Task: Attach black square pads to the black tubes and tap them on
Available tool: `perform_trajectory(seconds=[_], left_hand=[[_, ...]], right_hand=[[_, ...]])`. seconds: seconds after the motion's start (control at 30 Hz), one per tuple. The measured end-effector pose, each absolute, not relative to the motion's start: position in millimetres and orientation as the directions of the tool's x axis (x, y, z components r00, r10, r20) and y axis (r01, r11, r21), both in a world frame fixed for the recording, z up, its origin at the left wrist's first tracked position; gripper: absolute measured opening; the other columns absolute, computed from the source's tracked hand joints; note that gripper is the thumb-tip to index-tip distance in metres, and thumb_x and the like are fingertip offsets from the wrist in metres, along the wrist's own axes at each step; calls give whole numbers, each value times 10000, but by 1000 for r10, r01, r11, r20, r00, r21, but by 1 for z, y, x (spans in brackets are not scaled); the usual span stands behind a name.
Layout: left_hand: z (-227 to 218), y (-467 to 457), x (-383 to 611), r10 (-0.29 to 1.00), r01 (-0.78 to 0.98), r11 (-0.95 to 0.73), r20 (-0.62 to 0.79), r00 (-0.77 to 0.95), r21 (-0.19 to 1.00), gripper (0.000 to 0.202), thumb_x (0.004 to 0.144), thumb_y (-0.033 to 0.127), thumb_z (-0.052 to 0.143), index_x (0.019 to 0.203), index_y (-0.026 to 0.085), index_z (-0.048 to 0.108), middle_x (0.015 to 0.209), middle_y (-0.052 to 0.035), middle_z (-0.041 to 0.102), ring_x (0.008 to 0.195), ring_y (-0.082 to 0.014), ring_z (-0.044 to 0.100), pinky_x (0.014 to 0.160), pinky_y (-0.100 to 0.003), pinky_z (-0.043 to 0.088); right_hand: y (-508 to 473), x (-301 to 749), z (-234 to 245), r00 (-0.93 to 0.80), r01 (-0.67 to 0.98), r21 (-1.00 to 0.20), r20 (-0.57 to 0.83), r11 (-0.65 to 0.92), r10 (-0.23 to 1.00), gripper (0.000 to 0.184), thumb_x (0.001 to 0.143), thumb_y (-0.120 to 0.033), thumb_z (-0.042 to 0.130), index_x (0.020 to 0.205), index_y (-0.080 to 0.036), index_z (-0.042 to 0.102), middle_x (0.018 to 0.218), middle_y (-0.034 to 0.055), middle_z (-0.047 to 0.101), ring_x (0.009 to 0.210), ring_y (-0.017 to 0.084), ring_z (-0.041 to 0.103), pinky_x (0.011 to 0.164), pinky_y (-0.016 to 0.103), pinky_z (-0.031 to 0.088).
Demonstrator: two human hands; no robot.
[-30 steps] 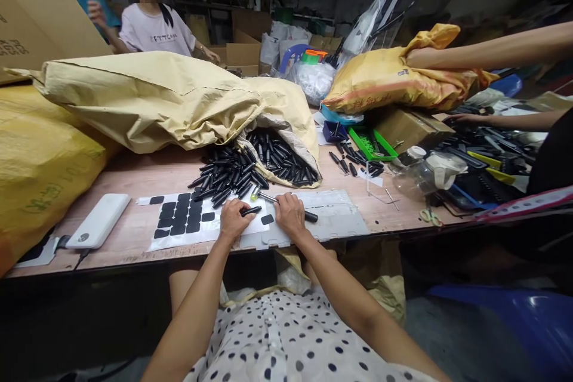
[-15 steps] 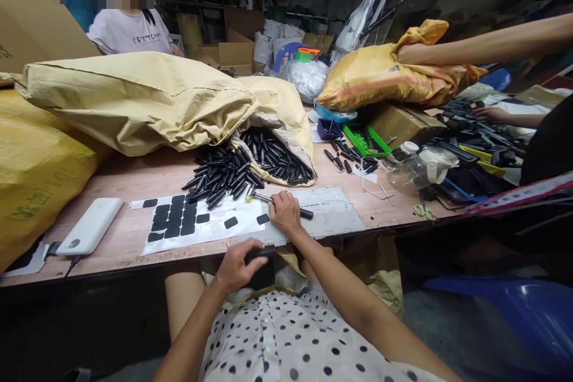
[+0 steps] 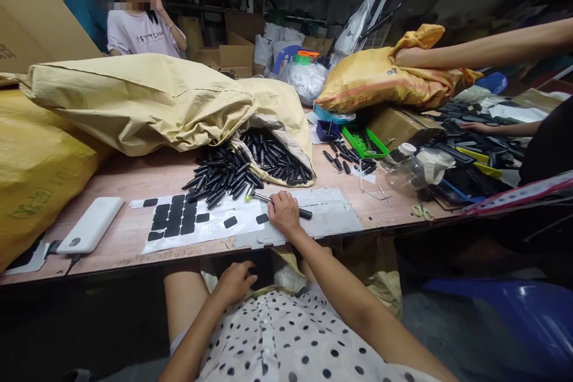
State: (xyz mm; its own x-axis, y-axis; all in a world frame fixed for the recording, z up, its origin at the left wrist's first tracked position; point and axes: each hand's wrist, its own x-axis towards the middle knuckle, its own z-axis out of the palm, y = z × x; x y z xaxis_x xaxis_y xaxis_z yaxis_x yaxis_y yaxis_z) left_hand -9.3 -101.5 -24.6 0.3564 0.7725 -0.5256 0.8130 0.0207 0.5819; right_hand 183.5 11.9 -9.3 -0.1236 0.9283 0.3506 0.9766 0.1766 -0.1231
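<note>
My right hand [image 3: 284,213] rests on the grey board [image 3: 333,209] at the table's front edge. It is wrapped round a small hammer [image 3: 305,213] with a black handle, a metal shaft and a yellow-green tip pointing left. Below the table edge, over my lap, is my left hand [image 3: 236,282]. Its fingers are loosely bent, thumb apart, and no part shows between them against the dark. Just there lies the mouth of a tan bag [image 3: 290,268] on my lap. Black tube-like parts [image 3: 219,176] are heaped beyond the hammer, spilling from a large tan sack [image 3: 170,107].
Left of the board lies a white sheet with black stickers [image 3: 174,215], then a white power bank [image 3: 92,224]. To the right are a green tray [image 3: 366,142], a clear jar [image 3: 407,173] and scissors [image 3: 422,212]. A co-worker's arm [image 3: 483,51] reaches to a yellow sack [image 3: 358,80].
My left hand has moved down below the table edge, and the black part it held no longer shows. My right hand stays on the hammer. The person across has raised a hand.
</note>
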Motion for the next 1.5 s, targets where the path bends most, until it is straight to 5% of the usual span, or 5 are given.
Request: perform_trajectory(seconds=[0.13, 0.27, 0.4, 0.87, 1.5], left_hand=[[11, -77, -20, 789, 531, 57, -364, 495, 846, 382, 828, 471, 647, 1082, 205, 751, 747, -4, 740, 652, -186, 659, 634, -284, 519], [21, -25, -48, 997, 546, -80, 73, 34, 834, 307, 819, 432, 635, 1006, 218, 749, 823, -18, 724, 651, -174, 604, 673, -309, 525], [7, 15, -70, 888, 718, -24, 345, -305, 696, 197, 768, 297, 616, 905, 226, 737, 900, -45, 702, 688, -200, 599, 771, -363, 537], [6, 12, -73, 873, 703, -44, 369, -318, 709, 167, 794, 331, 651, 895, 223, 729, 782, -12, 653, 636, -182, 559, 703, -335, 514], [-15, 12, -25, 970, 659, -230, 223, 97, 716, 159, 780, 272, 698, 921, 264, 770, 899, -23, 696, 925, -231, 638, 852, -355, 530]], right_hand=[[12, 183, -9, -116, 978, -125, 340, 167, 933, 130, 949, -252, 551, 996, -210, 664, 989, 90, 606, 939, 249, 476, 779, 337, 333], [12, 183, -8, -117, 976, -138, 333, 171, 936, 138, 950, -253, 547, 1000, -211, 668, 1002, 94, 613, 947, 251, 484, 782, 340, 342], [13, 182, -8, -120, 975, -138, 324, 172, 938, 134, 946, -259, 552, 993, -211, 667, 999, 93, 615, 954, 252, 486, 793, 342, 349], [13, 180, -5, -110, 975, -149, 320, 164, 941, 134, 950, -264, 562, 1007, -213, 672, 1007, 88, 618, 953, 246, 490, 795, 338, 359], [7, 191, -2, -139, 951, -221, 327, 219, 935, 229, 1005, -241, 503, 1106, -245, 708, 1011, 76, 649, 952, 225, 565, 792, 309, 420]])
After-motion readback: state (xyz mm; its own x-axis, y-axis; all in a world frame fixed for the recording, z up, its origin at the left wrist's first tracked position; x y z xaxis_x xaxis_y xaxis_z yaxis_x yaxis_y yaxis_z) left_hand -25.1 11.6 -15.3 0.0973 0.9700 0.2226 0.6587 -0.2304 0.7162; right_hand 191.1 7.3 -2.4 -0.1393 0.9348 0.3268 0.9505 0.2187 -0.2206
